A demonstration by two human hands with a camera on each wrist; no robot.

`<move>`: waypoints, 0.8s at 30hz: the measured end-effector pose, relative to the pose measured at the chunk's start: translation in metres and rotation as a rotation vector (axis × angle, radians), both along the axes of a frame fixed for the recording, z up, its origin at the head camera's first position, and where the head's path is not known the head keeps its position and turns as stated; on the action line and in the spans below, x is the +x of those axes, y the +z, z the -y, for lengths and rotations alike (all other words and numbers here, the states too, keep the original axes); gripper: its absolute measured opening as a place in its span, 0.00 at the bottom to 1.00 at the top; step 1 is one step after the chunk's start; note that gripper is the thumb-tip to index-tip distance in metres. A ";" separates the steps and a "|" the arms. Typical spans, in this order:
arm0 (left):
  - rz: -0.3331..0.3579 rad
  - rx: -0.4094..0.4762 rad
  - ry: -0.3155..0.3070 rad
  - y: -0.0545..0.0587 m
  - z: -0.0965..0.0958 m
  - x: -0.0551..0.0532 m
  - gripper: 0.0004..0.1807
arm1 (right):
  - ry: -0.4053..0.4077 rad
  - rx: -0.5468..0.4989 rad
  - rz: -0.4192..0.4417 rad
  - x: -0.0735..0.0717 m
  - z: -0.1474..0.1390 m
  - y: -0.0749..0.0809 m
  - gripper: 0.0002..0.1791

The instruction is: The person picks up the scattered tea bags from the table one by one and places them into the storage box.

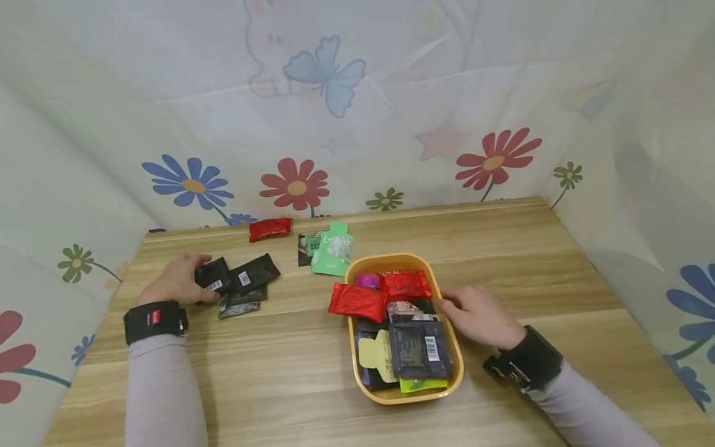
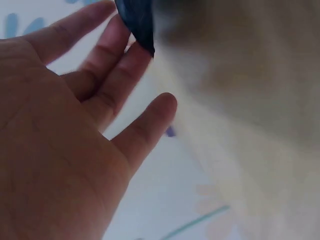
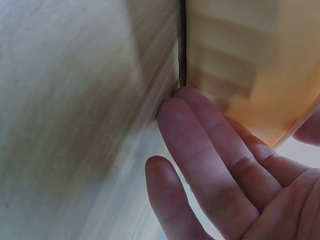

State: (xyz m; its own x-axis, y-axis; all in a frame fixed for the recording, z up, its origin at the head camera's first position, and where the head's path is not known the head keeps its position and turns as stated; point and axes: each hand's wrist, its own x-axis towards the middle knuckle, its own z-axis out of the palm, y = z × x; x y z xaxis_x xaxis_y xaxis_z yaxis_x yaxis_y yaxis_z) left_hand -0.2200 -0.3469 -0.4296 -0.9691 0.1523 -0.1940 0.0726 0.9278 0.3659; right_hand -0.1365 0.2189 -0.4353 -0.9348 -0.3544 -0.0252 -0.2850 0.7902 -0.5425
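At the left of the table, my left hand (image 1: 175,279) pinches a small black packet (image 1: 213,276) with a white barcode. In the left wrist view, the dark packet (image 2: 139,25) shows at the fingertips, while the little finger stands apart. Beside it lie another black packet (image 1: 254,274) and a dark patterned packet (image 1: 239,309), partly overlapping. My right hand (image 1: 483,316) rests against the right side of a yellow basket (image 1: 410,400). In the right wrist view, nearly straight fingers (image 3: 200,145) touch the basket's outer wall (image 3: 270,65); the thumb is mostly out of frame.
Inside the basket are red packets (image 1: 357,301), a black sachet (image 1: 421,351) with a barcode, a pale yellow packet (image 1: 380,357) and others. Behind it lies a green sachet (image 1: 333,251) over a dark one. A red packet (image 1: 270,230) lies near the back edge, before a flowered curtain (image 1: 363,143).
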 end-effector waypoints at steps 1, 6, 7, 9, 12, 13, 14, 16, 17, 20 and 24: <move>-0.021 0.001 -0.005 0.005 -0.002 0.001 0.56 | 0.000 0.001 -0.001 0.000 0.000 0.000 0.19; -0.188 0.022 -0.086 0.041 -0.032 0.007 0.51 | 0.004 0.004 -0.011 0.001 0.001 0.001 0.19; -0.218 0.029 -0.104 0.049 -0.041 0.010 0.51 | 0.004 0.002 -0.013 0.001 0.001 0.001 0.19; -0.282 0.038 -0.148 0.063 -0.062 0.015 0.49 | 0.006 -0.001 -0.021 0.001 0.000 0.000 0.19; -0.370 0.070 -0.209 0.077 -0.096 0.023 0.46 | 0.009 -0.003 -0.028 0.001 0.000 -0.001 0.19; -0.398 0.086 -0.233 0.080 -0.107 0.026 0.45 | 0.008 -0.003 -0.027 0.001 0.000 -0.001 0.19; -0.426 0.099 -0.259 0.082 -0.117 0.028 0.45 | 0.008 -0.002 -0.026 0.001 0.000 -0.001 0.19; -0.478 0.132 -0.319 0.083 -0.138 0.033 0.45 | 0.008 0.000 -0.025 0.001 -0.001 -0.001 0.19; -0.495 0.146 -0.352 0.084 -0.148 0.036 0.45 | 0.008 -0.001 -0.023 0.001 0.000 0.000 0.19; -0.533 0.193 -0.453 0.083 -0.179 0.047 0.44 | 0.009 -0.002 -0.023 0.001 0.000 0.000 0.19; -0.553 0.265 -0.584 0.078 -0.221 0.064 0.42 | 0.008 -0.003 -0.022 0.001 0.000 0.000 0.19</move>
State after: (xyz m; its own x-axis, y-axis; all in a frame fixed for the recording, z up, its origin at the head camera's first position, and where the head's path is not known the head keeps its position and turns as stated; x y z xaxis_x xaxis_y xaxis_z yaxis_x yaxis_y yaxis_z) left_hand -0.1559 -0.1255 -0.3517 -0.6653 0.6317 0.3979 0.7464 0.5740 0.3367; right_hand -0.1354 0.2192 -0.4354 -0.9323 -0.3616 -0.0039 -0.3028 0.7864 -0.5385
